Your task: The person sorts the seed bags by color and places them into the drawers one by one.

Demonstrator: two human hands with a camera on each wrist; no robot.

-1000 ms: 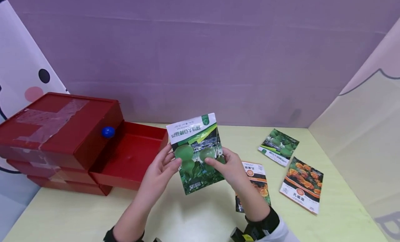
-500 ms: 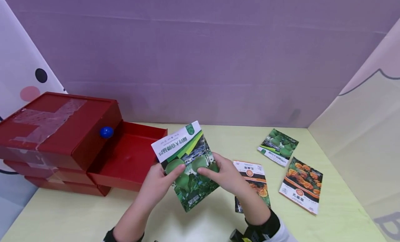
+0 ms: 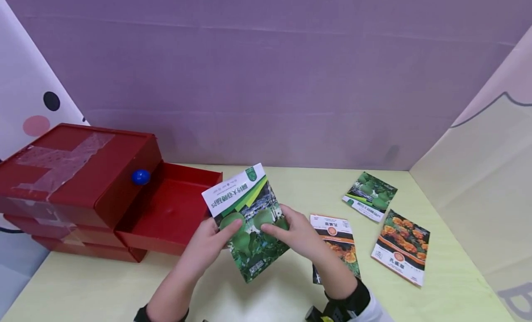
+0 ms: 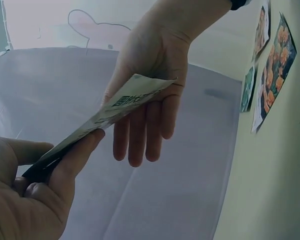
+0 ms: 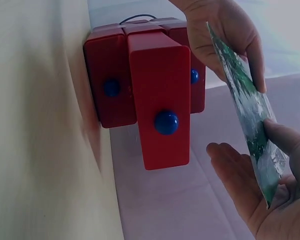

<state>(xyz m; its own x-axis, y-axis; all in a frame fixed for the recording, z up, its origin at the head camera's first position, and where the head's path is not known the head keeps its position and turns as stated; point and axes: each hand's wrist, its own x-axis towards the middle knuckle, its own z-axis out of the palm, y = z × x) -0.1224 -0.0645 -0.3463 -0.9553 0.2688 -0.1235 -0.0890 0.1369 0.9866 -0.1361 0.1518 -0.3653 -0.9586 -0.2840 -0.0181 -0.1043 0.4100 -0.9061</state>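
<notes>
A green seed packet [image 3: 245, 262] with gourds and a white header is held tilted above the table, in front of the open drawer. My left hand [image 3: 206, 246] pinches its left edge, thumb on the front and fingers behind. At the right edge my right hand [image 3: 301, 234] holds it, its thumb [image 5: 285, 137] pressing the printed face. The left wrist view shows the packet [image 4: 107, 112] nearly edge-on, with the right hand's fingers [image 4: 135, 135] stretched out behind it. In the right wrist view, the left hand [image 5: 230, 32] grips the packet's far end.
At left stands a red drawer box [image 3: 79, 169] with blue knobs [image 3: 141, 177]; one drawer [image 3: 174, 206] is pulled out. On the table's right lie another gourd packet [image 3: 370, 196] and two marigold packets, one [image 3: 401, 246] far right, the other [image 3: 332, 225] partly behind my right forearm.
The gourd packet has come lower and left, turning anticlockwise, with both hands following. My left thumb has slid onto its front. In the last half second almost nothing moves.
</notes>
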